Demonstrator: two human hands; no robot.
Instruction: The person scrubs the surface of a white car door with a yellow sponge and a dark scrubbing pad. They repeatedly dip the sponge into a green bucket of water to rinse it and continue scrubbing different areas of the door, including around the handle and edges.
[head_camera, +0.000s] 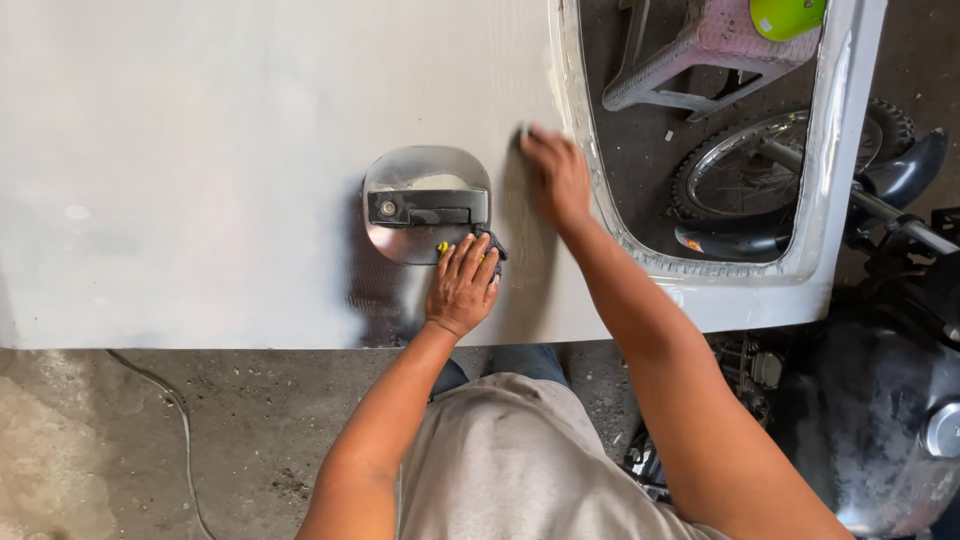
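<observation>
Scene: we look down on a grey primed car door (220, 150) lying flat, its near edge running along a concrete floor (150, 440)
Left hand: our left hand (462, 287) presses a dark sanding pad (492, 246) with a yellow patch onto the door, fingers closed over it, just below the handle (428, 205)
Right hand: our right hand (555, 175) lies flat and open on the door, holding nothing, between the handle and the window opening (715, 140)
Pad position: it touches the lower right corner of the handle recess, well in from the door's left end
Surface: bare shiny metal rings the recess, and a darker rubbed patch runs from it down to the near edge
How to work it, in our judgement: keep the pad flat under the fingertips, use short light strokes round the recess curve, stay off the black handle, and let the right hand steady the door
Risk, as we judge it: a tilted pad could cut through at the recess edge
Beyond the door: through the window opening we see a pink stool (700, 50) and a motorbike wheel (760, 170)
</observation>
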